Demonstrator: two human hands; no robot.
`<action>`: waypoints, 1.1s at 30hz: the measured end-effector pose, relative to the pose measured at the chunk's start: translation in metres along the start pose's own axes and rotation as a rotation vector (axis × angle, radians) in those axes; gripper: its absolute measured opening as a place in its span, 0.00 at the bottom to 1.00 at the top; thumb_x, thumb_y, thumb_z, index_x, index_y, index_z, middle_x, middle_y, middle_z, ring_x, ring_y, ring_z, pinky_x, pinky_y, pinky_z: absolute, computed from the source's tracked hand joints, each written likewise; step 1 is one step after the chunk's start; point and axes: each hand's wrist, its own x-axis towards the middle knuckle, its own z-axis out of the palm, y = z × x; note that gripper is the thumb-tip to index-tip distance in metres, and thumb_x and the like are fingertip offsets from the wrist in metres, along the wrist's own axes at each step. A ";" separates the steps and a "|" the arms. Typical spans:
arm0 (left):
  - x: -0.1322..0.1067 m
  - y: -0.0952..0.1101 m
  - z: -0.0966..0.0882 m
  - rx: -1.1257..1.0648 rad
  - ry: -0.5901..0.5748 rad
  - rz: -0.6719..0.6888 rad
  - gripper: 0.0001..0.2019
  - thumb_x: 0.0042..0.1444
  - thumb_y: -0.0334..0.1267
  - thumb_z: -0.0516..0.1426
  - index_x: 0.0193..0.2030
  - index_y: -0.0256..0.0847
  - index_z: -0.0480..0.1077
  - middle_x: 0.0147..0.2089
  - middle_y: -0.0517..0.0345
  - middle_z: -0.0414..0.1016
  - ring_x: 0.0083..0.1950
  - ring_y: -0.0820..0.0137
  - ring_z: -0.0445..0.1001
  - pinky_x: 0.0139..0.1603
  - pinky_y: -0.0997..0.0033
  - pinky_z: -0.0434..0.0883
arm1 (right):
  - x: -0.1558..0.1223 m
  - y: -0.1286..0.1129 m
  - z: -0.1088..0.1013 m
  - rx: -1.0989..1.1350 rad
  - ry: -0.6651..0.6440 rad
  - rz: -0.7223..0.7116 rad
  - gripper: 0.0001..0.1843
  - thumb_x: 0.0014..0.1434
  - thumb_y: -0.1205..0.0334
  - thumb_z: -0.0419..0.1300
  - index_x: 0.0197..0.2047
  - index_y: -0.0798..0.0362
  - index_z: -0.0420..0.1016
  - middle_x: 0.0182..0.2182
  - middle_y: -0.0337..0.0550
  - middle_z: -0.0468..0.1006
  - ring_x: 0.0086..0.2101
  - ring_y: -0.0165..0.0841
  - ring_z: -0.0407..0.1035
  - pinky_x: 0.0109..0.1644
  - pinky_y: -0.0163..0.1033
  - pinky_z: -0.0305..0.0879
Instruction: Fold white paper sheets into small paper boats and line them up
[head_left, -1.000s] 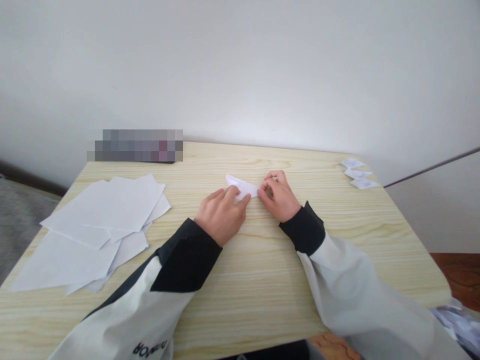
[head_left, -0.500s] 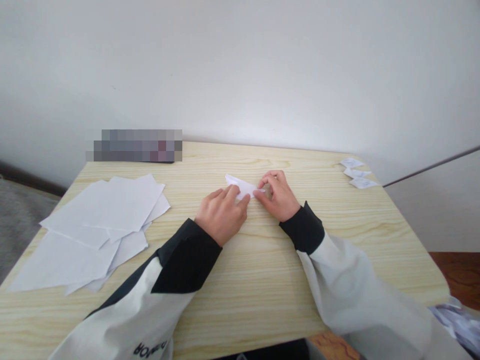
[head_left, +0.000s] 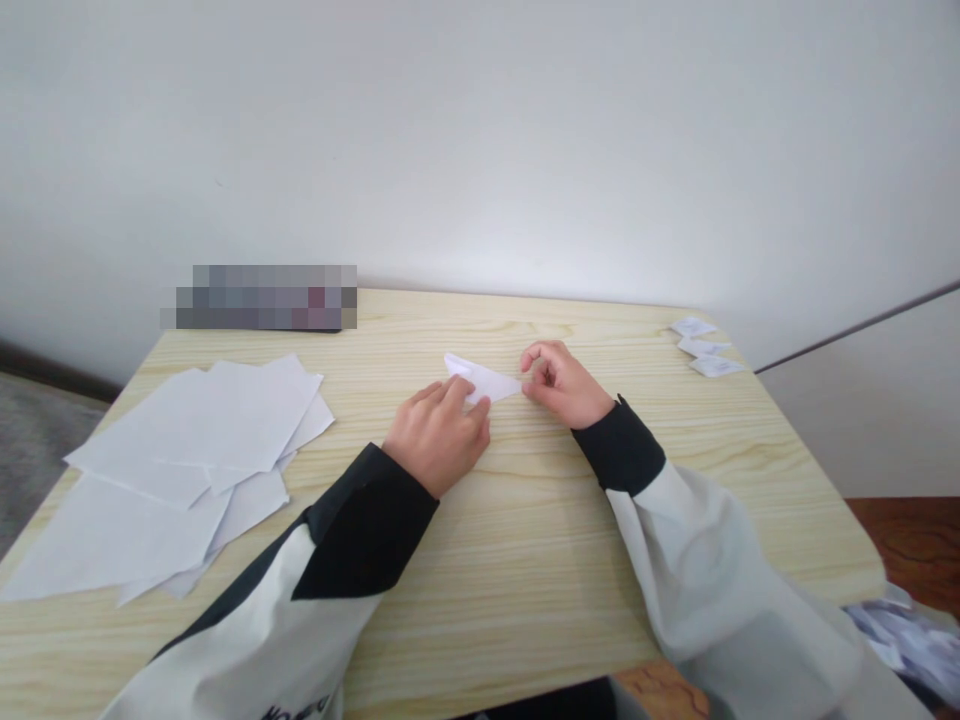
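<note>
With parted fingers, our left hand [head_left: 441,435] presses the folded paper [head_left: 496,384] near the middle of the desk [head_left: 517,560]; our right hand [head_left: 564,385] curls at its pointed end, pinching or not, we cannot tell. We seem to be creasing it; the next move calls for steady pressure. Folded pieces [head_left: 703,347] lie by the far right corner, loose sheets [head_left: 180,440] along the left edge.

Soft, even light reaches my fingers [head_left: 546,352] and the wood-grain surface [head_left: 510,600], casting faint shadows; the white wall [head_left: 525,130] glows palest low down, pixelation blocks [head_left: 259,300] obscure one patch, and fine detail blurs.
</note>
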 end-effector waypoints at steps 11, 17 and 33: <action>-0.003 0.000 0.001 0.009 0.092 -0.010 0.09 0.56 0.36 0.55 0.35 0.44 0.77 0.39 0.54 0.77 0.36 0.66 0.77 0.34 0.68 0.72 | -0.003 -0.004 0.020 -0.205 0.097 -0.063 0.13 0.48 0.62 0.63 0.37 0.52 0.65 0.40 0.45 0.62 0.32 0.31 0.59 0.39 0.42 0.63; -0.004 0.000 0.002 0.014 0.124 -0.028 0.09 0.56 0.36 0.55 0.34 0.45 0.77 0.40 0.55 0.78 0.34 0.65 0.77 0.32 0.68 0.72 | -0.003 -0.001 0.006 -0.096 -0.003 -0.067 0.13 0.50 0.68 0.57 0.41 0.52 0.65 0.42 0.43 0.60 0.27 0.25 0.57 0.37 0.39 0.64; -0.004 -0.003 0.003 0.009 0.174 0.021 0.09 0.56 0.36 0.55 0.33 0.42 0.77 0.39 0.55 0.79 0.32 0.66 0.77 0.31 0.66 0.72 | -0.002 0.001 0.004 -0.104 -0.006 -0.031 0.18 0.48 0.69 0.58 0.44 0.52 0.65 0.43 0.43 0.61 0.26 0.25 0.58 0.38 0.40 0.66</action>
